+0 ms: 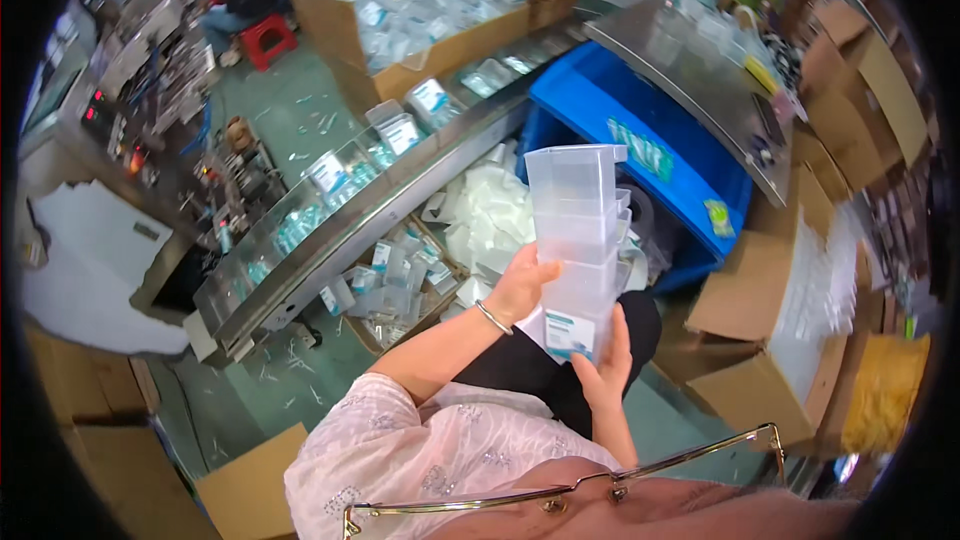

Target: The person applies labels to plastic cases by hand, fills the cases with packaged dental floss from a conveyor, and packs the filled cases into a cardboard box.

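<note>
ok so on my feed I've got the left hand (522, 285) and right hand (606, 370), fingers clamped on a stack of clear plastic boxes (577, 240), near the blue bin (625, 100).

A stack of clear plastic boxes (572, 215), nested one into another, stands nearly upright just right of the frame's centre, its wide rim at the top. The left hand (522, 285) grips its left side, the right hand (606, 365) its lower end, beside a white-and-teal label (570, 332).
</note>
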Motion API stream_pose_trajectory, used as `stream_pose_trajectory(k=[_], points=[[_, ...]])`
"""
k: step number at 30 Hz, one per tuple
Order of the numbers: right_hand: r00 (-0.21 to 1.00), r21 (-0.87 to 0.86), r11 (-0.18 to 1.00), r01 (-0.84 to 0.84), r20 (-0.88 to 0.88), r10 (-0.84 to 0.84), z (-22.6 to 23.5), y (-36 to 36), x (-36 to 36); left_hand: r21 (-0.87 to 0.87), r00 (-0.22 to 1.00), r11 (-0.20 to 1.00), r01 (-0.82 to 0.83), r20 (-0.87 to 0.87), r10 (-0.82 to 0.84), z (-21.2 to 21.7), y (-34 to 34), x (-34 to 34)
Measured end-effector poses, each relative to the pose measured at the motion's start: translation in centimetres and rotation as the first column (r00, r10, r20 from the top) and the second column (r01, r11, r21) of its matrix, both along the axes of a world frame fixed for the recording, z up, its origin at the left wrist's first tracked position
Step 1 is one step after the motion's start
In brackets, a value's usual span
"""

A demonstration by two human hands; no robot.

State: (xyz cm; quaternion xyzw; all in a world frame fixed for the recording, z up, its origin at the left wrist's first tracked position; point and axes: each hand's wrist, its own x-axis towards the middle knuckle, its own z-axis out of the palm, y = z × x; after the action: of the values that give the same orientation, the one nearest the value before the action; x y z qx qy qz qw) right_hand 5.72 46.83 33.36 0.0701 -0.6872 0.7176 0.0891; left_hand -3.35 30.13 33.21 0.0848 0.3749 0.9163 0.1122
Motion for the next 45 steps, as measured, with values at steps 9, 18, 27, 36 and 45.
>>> stream_pose_trajectory(k=[9,18,27,36,45], points=[[0.992,0.153,0.981,-0.120,0.068,0.110,1.5,-2.2,-0.4,-0.599,0.986,0.785,-0.156,-0.145,0.085,2.0,-4.8,5.6],[0.956,0.722,0.691,-0.036,-0.177,0.235,-2.5,3.9,-2.6,-0.747,0.687,-0.577,-0.328,-0.609,0.397,-6.4,-39.2,1.0],[0.923,0.898,0.402,-0.177,0.009,0.386,-2.2,2.6,-5.7,0.140,0.953,0.959,-0.247,0.216,0.213,-5.7,-10.5,2.5],[0.859,0.862,0.337,-0.379,0.193,0.474,-1.5,2.8,-8.4,0.455,0.896,0.883,-0.113,0.431,-0.107,-9.0,0.3,2.8],[0.899,0.765,0.628,-0.144,-0.165,0.406,-2.8,5.2,-4.0,0.468,0.887,0.882,-0.063,0.431,-0.165,-8.4,0.1,2.6]])
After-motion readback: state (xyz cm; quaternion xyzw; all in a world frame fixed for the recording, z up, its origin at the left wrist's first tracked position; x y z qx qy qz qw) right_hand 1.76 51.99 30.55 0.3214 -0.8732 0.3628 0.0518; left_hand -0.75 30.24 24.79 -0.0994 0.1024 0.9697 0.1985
